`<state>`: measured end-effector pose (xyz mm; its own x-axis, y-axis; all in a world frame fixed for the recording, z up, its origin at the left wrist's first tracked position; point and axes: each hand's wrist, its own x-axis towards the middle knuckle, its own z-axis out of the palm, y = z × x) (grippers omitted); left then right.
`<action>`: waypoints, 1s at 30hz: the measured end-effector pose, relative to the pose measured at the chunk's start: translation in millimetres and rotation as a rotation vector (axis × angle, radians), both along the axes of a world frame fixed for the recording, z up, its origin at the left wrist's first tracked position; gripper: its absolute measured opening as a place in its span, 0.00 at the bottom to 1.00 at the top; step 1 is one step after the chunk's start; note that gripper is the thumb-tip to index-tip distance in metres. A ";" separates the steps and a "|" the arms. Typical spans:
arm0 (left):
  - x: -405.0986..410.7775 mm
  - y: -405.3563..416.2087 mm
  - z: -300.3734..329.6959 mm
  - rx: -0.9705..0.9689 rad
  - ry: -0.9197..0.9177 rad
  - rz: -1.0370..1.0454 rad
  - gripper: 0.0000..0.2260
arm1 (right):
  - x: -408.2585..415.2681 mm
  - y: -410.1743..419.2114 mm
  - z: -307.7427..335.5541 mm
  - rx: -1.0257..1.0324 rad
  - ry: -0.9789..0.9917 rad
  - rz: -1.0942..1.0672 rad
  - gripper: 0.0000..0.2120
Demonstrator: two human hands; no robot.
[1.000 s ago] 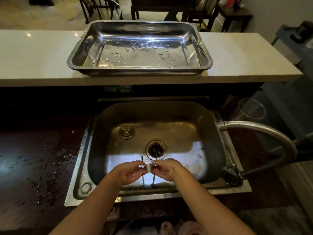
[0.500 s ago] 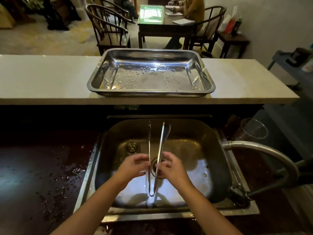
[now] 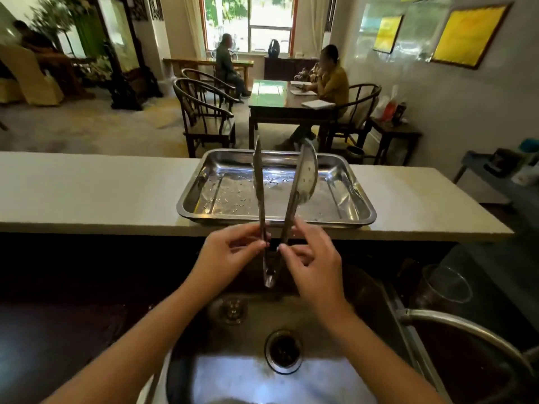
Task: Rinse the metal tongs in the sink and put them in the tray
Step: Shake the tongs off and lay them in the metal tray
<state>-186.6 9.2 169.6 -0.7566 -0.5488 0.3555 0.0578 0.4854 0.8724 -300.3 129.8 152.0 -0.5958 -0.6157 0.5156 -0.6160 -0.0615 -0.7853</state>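
Observation:
I hold the metal tongs (image 3: 291,205) upright in the air between the sink (image 3: 250,374) and the tray (image 3: 360,196). The hinge end points down and the two spread arms reach up in front of the tray. My left hand (image 3: 230,249) pinches the left arm. My right hand (image 3: 313,255) pinches the right arm, whose perforated spoon tip is at the top. The steel tray sits on the pale raised counter (image 3: 87,191), wet with droplets and with nothing in it. The sink lies below my forearms, its drain (image 3: 283,351) in view.
A curved faucet (image 3: 466,330) arches at the right of the sink, with a clear plastic cup (image 3: 443,290) behind it. Dark wet countertop (image 3: 43,330) flanks the sink at left. Beyond the counter are wooden chairs, a table and seated people.
Both hands have lifted the tongs from low inside the sink up toward the tray. The tongs now stand with their tips up, and the view has tilted upward.

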 end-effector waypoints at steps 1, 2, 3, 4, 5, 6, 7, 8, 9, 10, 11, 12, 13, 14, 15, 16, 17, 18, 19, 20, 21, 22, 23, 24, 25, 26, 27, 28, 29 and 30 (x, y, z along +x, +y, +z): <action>-7.4 -8.5 21.9 -0.025 0.023 -0.012 0.17 | -8.7 -8.7 21.4 -0.011 0.035 0.011 0.25; -15.6 -17.4 43.8 -0.039 0.046 -0.025 0.16 | -17.9 -17.8 43.5 -0.013 0.068 0.018 0.25; -24.6 -26.0 63.7 -0.035 0.064 -0.028 0.16 | -27.7 -27.6 64.9 -0.009 0.093 0.017 0.25; -34.0 -35.1 82.3 -0.019 0.067 -0.015 0.16 | -38.1 -37.9 85.0 0.004 0.104 0.011 0.25; -44.3 -43.8 98.8 0.004 0.057 0.002 0.17 | -48.5 -47.9 103.5 0.024 0.093 0.004 0.25; -55.1 -52.7 112.8 0.030 0.038 0.016 0.18 | -58.9 -57.7 120.0 0.053 0.064 0.001 0.24; -65.8 -61.7 124.2 0.056 0.013 0.028 0.18 | -69.2 -67.6 133.3 0.083 0.025 0.002 0.24; -75.9 -70.0 133.2 0.083 -0.017 0.044 0.18 | -79.0 -77.1 143.1 0.112 -0.023 0.008 0.23; -85.9 -77.6 139.7 0.119 -0.046 0.058 0.17 | -87.9 -86.3 149.5 0.140 -0.077 0.014 0.22; -94.9 -84.3 143.1 0.159 -0.075 0.064 0.16 | -95.4 -94.5 152.5 0.167 -0.130 0.015 0.21; -102.6 -89.8 143.5 0.193 -0.106 0.064 0.15 | -102.1 -101.9 152.4 0.192 -0.171 0.012 0.20; -108.8 -94.1 141.2 0.216 -0.138 0.064 0.15 | -107.5 -108.2 149.6 0.217 -0.195 0.009 0.20; -113.8 -97.8 135.9 0.235 -0.168 0.067 0.14 | -112.0 -113.6 144.8 0.243 -0.211 0.009 0.19; -118.5 -101.8 128.5 0.258 -0.193 0.068 0.14 | -115.7 -117.6 138.4 0.268 -0.232 0.012 0.20; -122.9 -105.4 119.2 0.282 -0.215 0.069 0.14 | -119.6 -120.7 130.2 0.293 -0.264 0.018 0.20; -127.1 -108.5 109.3 0.304 -0.237 0.073 0.14 | -122.7 -123.0 121.6 0.317 -0.304 0.031 0.19; -131.0 -111.3 99.5 0.322 -0.260 0.081 0.13 | -125.5 -125.0 112.5 0.345 -0.341 0.043 0.18; -134.6 -113.6 90.3 0.340 -0.281 0.089 0.12 | -128.1 -127.0 103.7 0.373 -0.369 0.048 0.17; -138.3 -115.5 82.0 0.360 -0.298 0.097 0.11 | -131.4 -129.9 94.8 0.396 -0.392 0.046 0.16; -141.8 -117.4 74.2 0.382 -0.310 0.103 0.10 | -134.9 -133.0 86.5 0.415 -0.411 0.041 0.15; -145.0 -119.4 67.0 0.402 -0.323 0.110 0.08 | -138.2 -136.4 79.0 0.433 -0.426 0.033 0.15; -147.8 -121.6 60.1 0.415 -0.339 0.117 0.07 | -140.6 -139.8 72.6 0.458 -0.437 0.024 0.15; -149.9 -123.3 53.6 0.422 -0.359 0.121 0.07 | -142.9 -143.1 66.6 0.488 -0.446 0.014 0.17; -151.8 -124.9 47.7 0.427 -0.383 0.124 0.07 | -144.5 -146.1 61.1 0.521 -0.450 0.007 0.18; -153.2 -126.2 42.0 0.431 -0.406 0.128 0.07 | -145.7 -149.1 55.9 0.553 -0.447 0.000 0.18; -154.8 -127.4 37.0 0.431 -0.425 0.138 0.06 | -146.2 -151.4 51.3 0.583 -0.440 -0.006 0.18; -156.2 -128.4 32.3 0.431 -0.439 0.153 0.05 | -146.7 -153.5 46.9 0.607 -0.439 -0.015 0.17; -157.9 -129.3 28.5 0.429 -0.448 0.171 0.04 | -147.5 -155.2 42.3 0.622 -0.443 -0.024 0.16; -159.8 -130.1 25.3 0.427 -0.454 0.187 0.02 | -148.3 -156.9 38.3 0.634 -0.446 -0.031 0.14; -161.6 -130.7 22.2 0.419 -0.460 0.200 0.02 | -149.1 -157.8 34.6 0.644 -0.444 -0.036 0.13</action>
<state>-348.3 -121.4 191.7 -0.6494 -0.7164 -0.2549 -0.4229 0.0618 0.9040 -449.4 -28.0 186.6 -0.6875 -0.6893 -0.2283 -0.2290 0.5042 -0.8327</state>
